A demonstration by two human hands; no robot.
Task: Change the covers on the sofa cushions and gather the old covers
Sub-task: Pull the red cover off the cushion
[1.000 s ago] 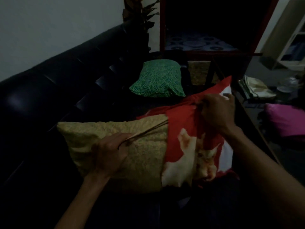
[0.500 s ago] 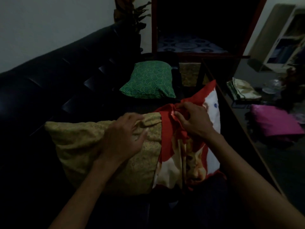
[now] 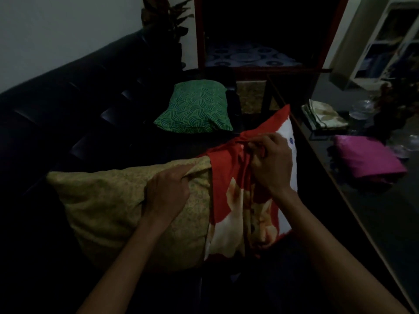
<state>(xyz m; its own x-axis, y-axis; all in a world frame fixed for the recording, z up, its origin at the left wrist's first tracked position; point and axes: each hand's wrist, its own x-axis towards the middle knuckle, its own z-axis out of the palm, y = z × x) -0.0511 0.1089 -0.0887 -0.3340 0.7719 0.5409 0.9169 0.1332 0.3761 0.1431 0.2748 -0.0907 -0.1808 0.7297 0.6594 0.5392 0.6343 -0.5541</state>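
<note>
The left hand [image 3: 167, 191] is closed in a pinch on the top edge of the mustard-gold patterned fabric cushion [image 3: 108, 209], bunching the cloth near where the red cover begins just to its right. The right hand [image 3: 271, 164], just beyond and to the right of the left one, has its fingers curled tight around a gathered fold of the red cloth cover printed with pale animal figures [image 3: 229, 196], which sheathes only the end of the cushion nearest that hand. The rest of the gold cushion lies bare to the left of the left hand, resting on the black tufted leather sofa [image 3: 68, 105]. Judging by this, the cover is partly on or partly off; which way it is travelling cannot be told from the frame alone. Farther away, past both hands, a green cushion with a scalloped wave pattern [image 3: 195, 112] lies on the seat, seemingly finished or waiting. To the right of the right hand, across the dark table edge, a magenta satin cushion or folded cover [image 3: 367, 157] and a folded cream-and-green cloth [image 3: 324, 114] sit apart from each other; whether these are old covers already gathered is unclear. So at least one cushion is in hand and the gathering looks unfinished. No brand, label or legible writing can be read; the scene is dim.
</note>
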